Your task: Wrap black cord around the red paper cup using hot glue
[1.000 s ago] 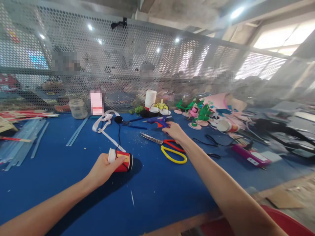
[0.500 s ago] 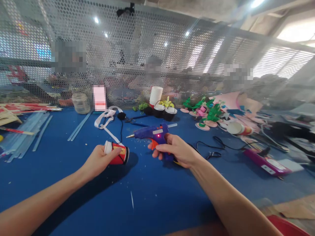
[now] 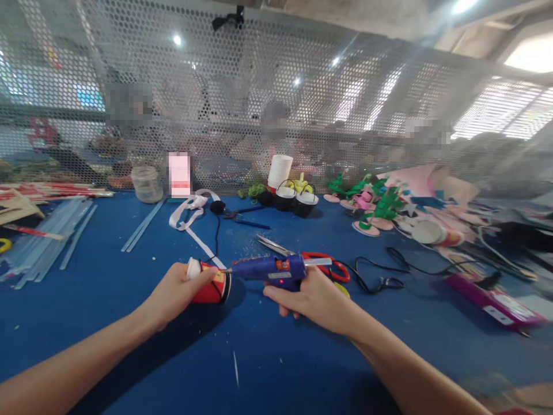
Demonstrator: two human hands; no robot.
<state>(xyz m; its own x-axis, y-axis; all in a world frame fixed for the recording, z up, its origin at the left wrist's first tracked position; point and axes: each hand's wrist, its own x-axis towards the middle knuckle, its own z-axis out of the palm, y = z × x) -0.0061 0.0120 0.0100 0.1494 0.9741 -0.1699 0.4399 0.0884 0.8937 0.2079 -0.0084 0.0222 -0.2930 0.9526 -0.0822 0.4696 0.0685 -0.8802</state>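
My left hand (image 3: 179,288) is wrapped round a small red paper cup (image 3: 212,286) lying on its side on the blue table (image 3: 108,300). A black cord runs along the cup's rim. My right hand (image 3: 313,297) grips a blue hot glue gun (image 3: 272,269) with a red light on. Its nozzle points left and touches the rim end of the cup. Red and yellow scissors (image 3: 319,262) lie just behind the gun.
Clear glue sticks (image 3: 47,242) lie at far left, a white ribbon (image 3: 190,210) and a plastic jar (image 3: 147,183) behind. Small black pots (image 3: 296,202), stacked white cups (image 3: 280,170), green and pink craft pieces (image 3: 371,202) and a black cable (image 3: 389,271) sit right. Other people sit beyond the mesh screen (image 3: 259,104).
My right hand picked up the glue gun from beside the scissors, brought it toward me and leftward, and its nozzle now meets the cup. My left hand kept hold of the cup.
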